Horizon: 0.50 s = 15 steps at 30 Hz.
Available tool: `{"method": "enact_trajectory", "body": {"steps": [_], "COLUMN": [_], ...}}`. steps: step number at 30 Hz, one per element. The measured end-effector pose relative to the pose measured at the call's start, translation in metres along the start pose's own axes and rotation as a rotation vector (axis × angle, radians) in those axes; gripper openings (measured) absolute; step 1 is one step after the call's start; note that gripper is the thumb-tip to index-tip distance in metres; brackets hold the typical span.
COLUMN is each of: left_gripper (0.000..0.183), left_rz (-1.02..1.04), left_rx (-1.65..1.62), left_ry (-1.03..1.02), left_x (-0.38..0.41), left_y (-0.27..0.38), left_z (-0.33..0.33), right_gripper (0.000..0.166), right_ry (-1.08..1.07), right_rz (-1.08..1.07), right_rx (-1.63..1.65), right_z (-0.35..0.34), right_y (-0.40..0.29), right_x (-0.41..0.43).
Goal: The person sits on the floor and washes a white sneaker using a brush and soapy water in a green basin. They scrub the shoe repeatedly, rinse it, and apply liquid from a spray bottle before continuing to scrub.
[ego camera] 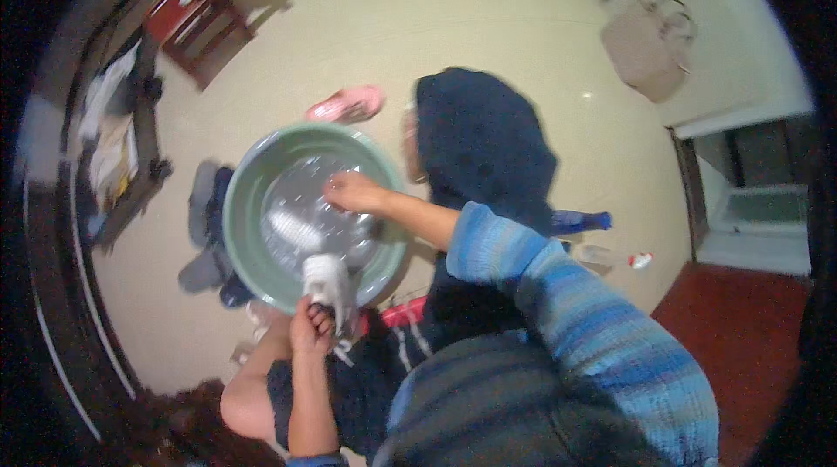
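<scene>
A large pale green plastic basin (239,231) stands on the floor before me with water in it. My left hand (311,326) grips a white shoe (327,280) at its opening; the shoe tilts over the basin's near rim, toe end towards the water. Another white shoe-like object (294,229) lies partly in the water. My right hand (356,192) reaches over the water from the right, its fingers curled. Blur hides whether anything is inside them.
Dark and grey shoes (206,271) lie left of the basin, and a pink shoe (346,104) beyond it. Dark cloth (484,140) covers my raised leg. On the right are a blue object (582,222), a clear bottle (608,256) and a beige bag (647,48). A red-brown wooden stool (203,29) stands far left.
</scene>
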<state>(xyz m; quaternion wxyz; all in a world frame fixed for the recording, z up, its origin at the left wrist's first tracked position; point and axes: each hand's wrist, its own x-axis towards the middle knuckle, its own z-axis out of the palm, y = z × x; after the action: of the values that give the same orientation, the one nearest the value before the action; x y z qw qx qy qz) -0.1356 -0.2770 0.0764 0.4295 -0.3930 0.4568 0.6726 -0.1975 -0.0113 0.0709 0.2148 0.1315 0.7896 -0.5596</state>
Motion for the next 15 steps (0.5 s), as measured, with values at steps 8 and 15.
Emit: {"method": "enact_trajectory", "body": {"steps": [8, 15], "left_gripper": [0.032, 0.029], "left_rz": [0.06, 0.128], "left_rx": [0.091, 0.016], "left_ry": [0.037, 0.12], "left_x": [0.012, 0.013], "left_y": [0.003, 0.009], "left_z": [0.013, 0.016], "right_gripper": [0.03, 0.053], "right_ry": [0.996, 2.202], "right_rz": [-0.442, 0.229], "right_rx": [0.447, 0.019], "right_z": [-0.182, -0.159], "right_y": [0.041, 0.262], "right_x": [-0.265, -0.502]}}
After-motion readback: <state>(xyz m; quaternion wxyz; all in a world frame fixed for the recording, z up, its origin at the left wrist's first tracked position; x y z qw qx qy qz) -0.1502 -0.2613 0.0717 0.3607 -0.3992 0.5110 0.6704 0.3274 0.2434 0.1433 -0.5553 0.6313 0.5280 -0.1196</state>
